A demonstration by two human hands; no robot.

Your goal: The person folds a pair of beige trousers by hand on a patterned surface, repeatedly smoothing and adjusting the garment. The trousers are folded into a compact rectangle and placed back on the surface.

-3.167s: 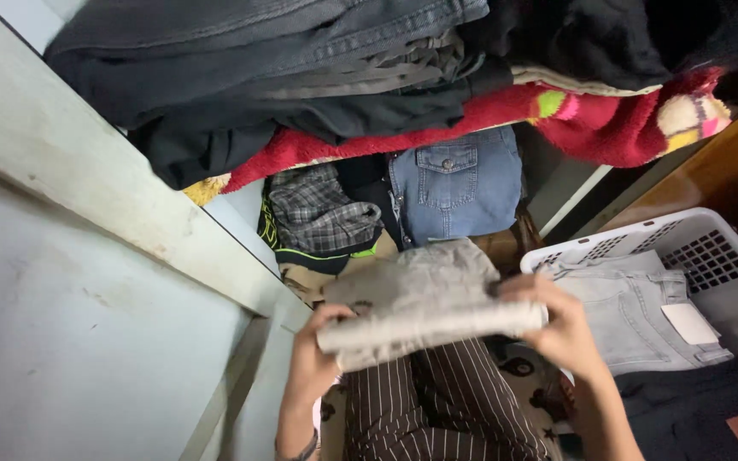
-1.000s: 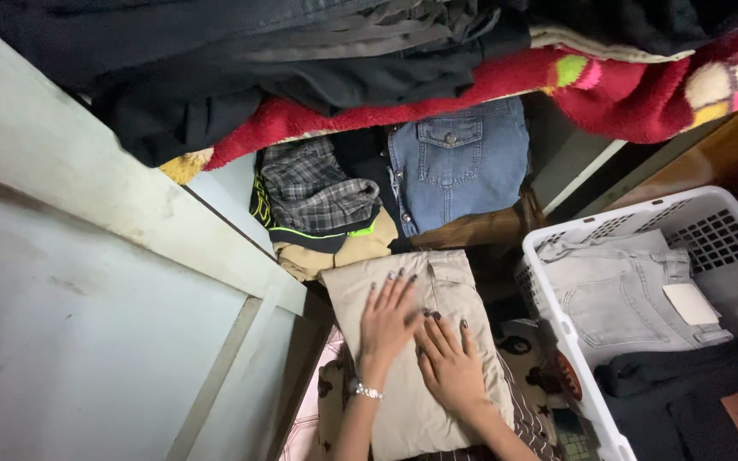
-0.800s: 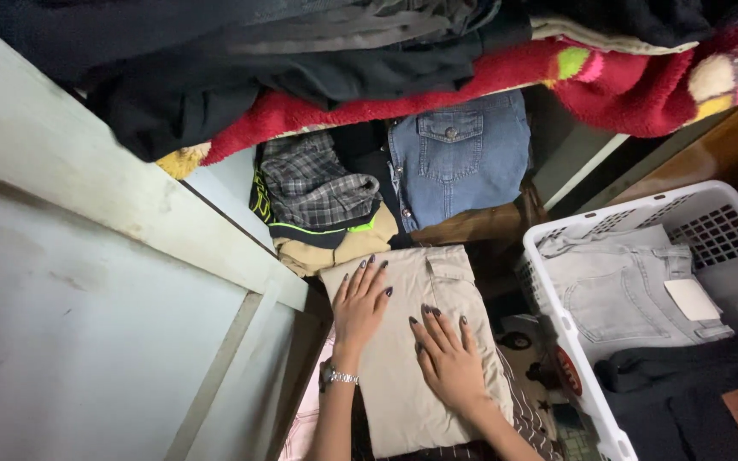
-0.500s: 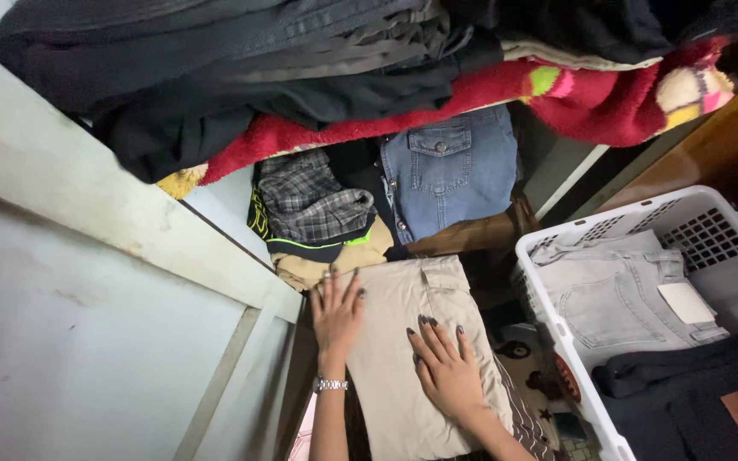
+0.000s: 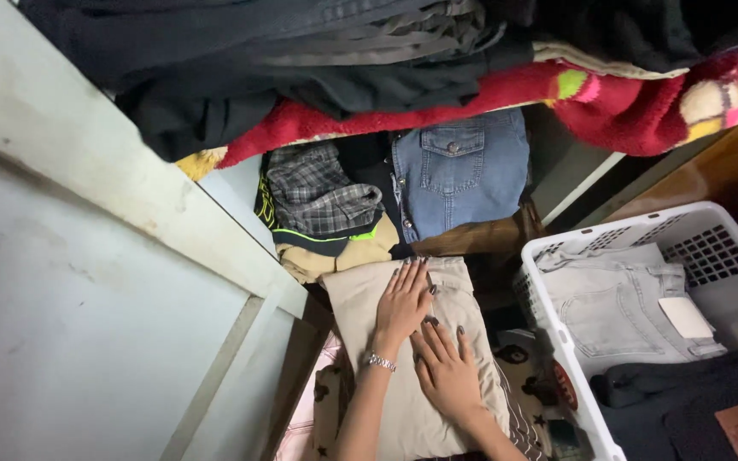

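We see both hands lying flat on the folded beige trousers (image 5: 403, 358) in the lower middle of the frame. The left hand (image 5: 403, 303) rests palm down near the top edge of the fold, fingers stretched and close together toward the clothes stacked above; a thin bracelet (image 5: 379, 362) sits at its wrist. The right hand (image 5: 446, 367) lies just below and beside it, fingers spread wide, also palm down. Neither hand grips anything; both are open and pressing on the cloth.

Compared with the frame from about three seconds ago, the change is plain: then the two hands held a folded bundle up by its ends in front of us, and now the trousers lie flat with the hands on top. Over the last second the left hand has wandered across the fold, from the middle out to the left edge and back to the top, while the right hand has stayed low on the fabric (a smoothing motion, we judge). The fold looks flat and neat.

Around them, a plaid shirt (image 5: 322, 196) and a denim shirt (image 5: 459, 175) hang just above the trousers, under a red blanket (image 5: 471, 102) and dark clothes. At the right stands a white laundry basket (image 5: 548, 333) holding pale grey jeans (image 5: 617, 299). A pale wall panel (image 5: 87, 299) fills the left of the frame.
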